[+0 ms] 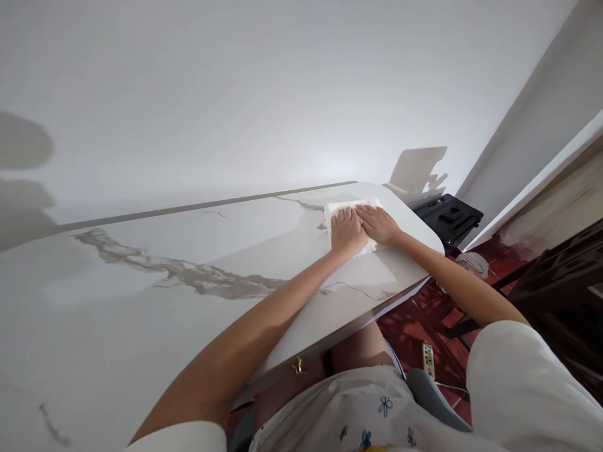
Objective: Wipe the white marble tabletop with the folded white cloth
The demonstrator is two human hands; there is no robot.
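A white cloth (351, 205) lies flat on a white marble-patterned table (198, 251), near its far right corner. My left hand (347, 232) rests palm down on the cloth with the fingers stretched out. Beside it, my right hand (379, 225) also presses flat on the cloth, its fingers pointing left and touching the left hand. Both arms reach across the tabletop. Most of the cloth is hidden under the two hands.
A white wall rises right behind the table. A black case (450, 216) stands past the table's right corner. On the red tiled floor (414, 333) lies a white power strip (428, 358). Dark wooden furniture (560, 282) stands at the right.
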